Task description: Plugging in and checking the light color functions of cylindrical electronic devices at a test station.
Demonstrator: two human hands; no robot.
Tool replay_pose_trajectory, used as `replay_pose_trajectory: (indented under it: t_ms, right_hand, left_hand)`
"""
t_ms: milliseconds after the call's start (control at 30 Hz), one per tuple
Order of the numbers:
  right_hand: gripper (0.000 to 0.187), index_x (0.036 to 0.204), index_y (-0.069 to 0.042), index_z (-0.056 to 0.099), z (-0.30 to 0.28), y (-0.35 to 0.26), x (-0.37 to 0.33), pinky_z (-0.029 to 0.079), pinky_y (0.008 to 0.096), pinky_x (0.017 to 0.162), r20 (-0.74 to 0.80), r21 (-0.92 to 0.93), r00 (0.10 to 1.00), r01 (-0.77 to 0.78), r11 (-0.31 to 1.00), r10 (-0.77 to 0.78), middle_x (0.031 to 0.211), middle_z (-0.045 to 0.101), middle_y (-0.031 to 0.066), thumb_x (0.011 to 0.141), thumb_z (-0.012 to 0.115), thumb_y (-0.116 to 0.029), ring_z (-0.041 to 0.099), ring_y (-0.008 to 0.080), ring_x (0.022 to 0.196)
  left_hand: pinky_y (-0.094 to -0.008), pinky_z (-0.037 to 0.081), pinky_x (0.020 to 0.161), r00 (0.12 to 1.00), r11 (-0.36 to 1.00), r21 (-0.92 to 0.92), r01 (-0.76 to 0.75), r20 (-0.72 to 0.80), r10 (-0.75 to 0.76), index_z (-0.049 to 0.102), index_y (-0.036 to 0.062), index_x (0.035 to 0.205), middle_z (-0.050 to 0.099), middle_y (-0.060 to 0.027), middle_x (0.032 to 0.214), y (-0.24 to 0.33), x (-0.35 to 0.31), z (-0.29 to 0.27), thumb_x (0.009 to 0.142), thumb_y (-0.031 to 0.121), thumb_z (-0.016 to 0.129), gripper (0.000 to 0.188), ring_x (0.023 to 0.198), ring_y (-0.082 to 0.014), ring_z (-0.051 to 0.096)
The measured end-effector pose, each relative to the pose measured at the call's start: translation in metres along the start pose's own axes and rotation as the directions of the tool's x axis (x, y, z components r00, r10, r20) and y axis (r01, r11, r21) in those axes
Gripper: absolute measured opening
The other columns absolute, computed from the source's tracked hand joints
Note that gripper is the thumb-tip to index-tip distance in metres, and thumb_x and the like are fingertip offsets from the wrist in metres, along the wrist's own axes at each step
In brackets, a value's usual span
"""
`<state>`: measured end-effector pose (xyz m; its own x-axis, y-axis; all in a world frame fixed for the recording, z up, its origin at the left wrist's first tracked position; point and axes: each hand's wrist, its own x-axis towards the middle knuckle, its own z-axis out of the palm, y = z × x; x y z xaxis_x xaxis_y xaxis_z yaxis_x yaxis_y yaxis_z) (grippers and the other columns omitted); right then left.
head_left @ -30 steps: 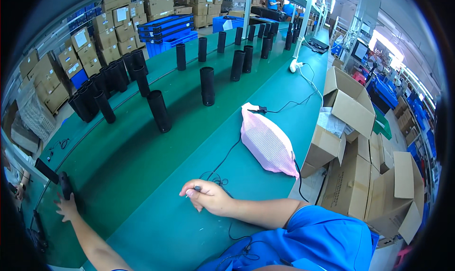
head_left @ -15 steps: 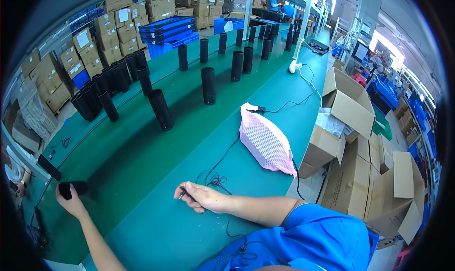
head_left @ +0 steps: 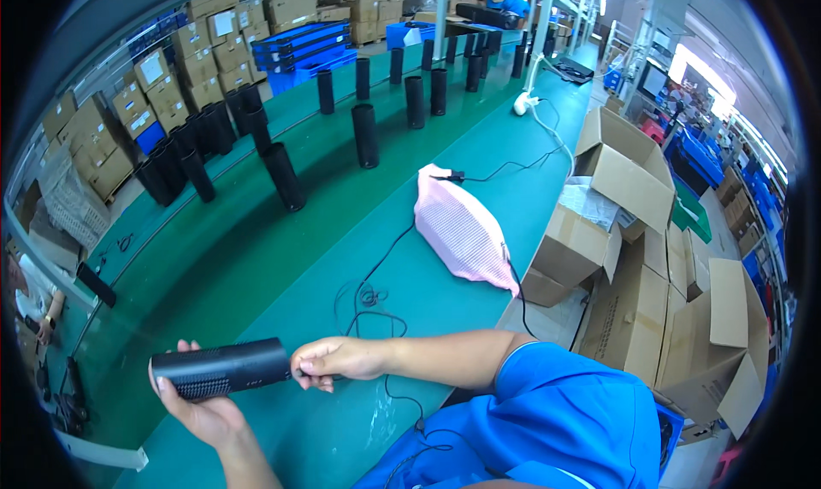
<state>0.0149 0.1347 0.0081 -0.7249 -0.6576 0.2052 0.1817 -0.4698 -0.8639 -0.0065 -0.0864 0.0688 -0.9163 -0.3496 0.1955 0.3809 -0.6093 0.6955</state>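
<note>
My left hand (head_left: 209,416) grips a black cylinder (head_left: 227,368) with a perforated side, lying nearly level above the bench. My right hand (head_left: 342,358) is closed in a pinch against the cylinder's right end, on the plug of a black cable; the fingers hide the plug, so I cannot tell whether it is inserted. The thin black cable (head_left: 395,393) hangs from that hand toward my blue shirt. Beyond my right forearm lies a pink mesh-covered bundle (head_left: 466,224) with black cables coming out of it.
Several black cylinders (head_left: 365,136) stand upright along the green bench (head_left: 282,241), with a dense cluster (head_left: 197,143) at the far left. Opened cardboard boxes (head_left: 633,318) crowd the right side. A white power socket (head_left: 523,104) rests near a post. Another person's arm (head_left: 51,314) shows at far left.
My left hand has lifted the black cylinder off the far left of the bench and brought it right. The cylinder's end now meets my right hand, which has moved slightly left with the plug.
</note>
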Motion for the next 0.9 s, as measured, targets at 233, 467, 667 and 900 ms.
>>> replay_pose_trajectory:
  t_ms: [233,467,667,900]
  right_hand:
    - [0.026,0.092,-0.001,0.058,0.001,0.006,-0.002,0.045,0.0282,0.057,-0.004,0.34,0.998,0.054,0.939,-0.055,0.081,0.058,0.0109,0.097,0.054,-0.026,0.051,0.0157,0.06]
    - [0.033,0.081,-0.005,0.055,0.009,-0.003,-0.002,0.039,0.029,0.056,-0.117,0.321,0.993,0.027,0.947,0.011,0.063,0.045,0.0028,0.098,0.05,-0.032,0.039,0.01,0.055]
    - [0.036,0.079,-0.005,0.053,0.006,-0.007,-0.002,0.039,0.0274,0.055,-0.298,0.061,0.952,-0.047,0.997,0.063,0.063,0.045,0.0031,0.1,0.045,-0.033,0.038,0.0093,0.055]
    - [0.039,0.077,-0.004,0.053,0.002,-0.01,-0.002,0.038,0.0269,0.055,-0.278,0.169,0.96,0.013,0.985,0.035,0.064,0.045,0.0033,0.102,0.041,-0.032,0.037,0.0096,0.055]
  left_hand:
    - [-0.0429,0.038,0.103,0.845,0.978,0.014,0.21,0.5,-0.189,0.034,0.0051,0.14,0.042,-0.0195,0.14,-0.024,-0.019,0.003,0.084,0.027,0.06,0.065,0.128,-0.0316,0.043]
    - [-0.0446,0.045,0.097,0.805,0.954,0.167,0.248,0.513,-0.298,0.032,0.0073,0.139,0.045,-0.021,0.135,-0.053,-0.027,-0.01,0.084,0.033,0.067,0.07,0.121,-0.0379,0.05]
    - [-0.0442,0.048,0.094,0.869,0.925,0.283,0.253,0.354,-0.346,0.036,0.0069,0.137,0.051,-0.0196,0.129,-0.059,-0.024,-0.016,0.085,0.041,0.066,0.069,0.115,-0.0362,0.055]
    - [-0.0398,0.05,0.088,0.762,0.823,-0.034,0.568,0.4,-0.509,0.043,0.0034,0.13,0.055,-0.0173,0.12,-0.063,-0.024,-0.017,0.092,0.039,0.055,0.053,0.104,-0.03,0.06]
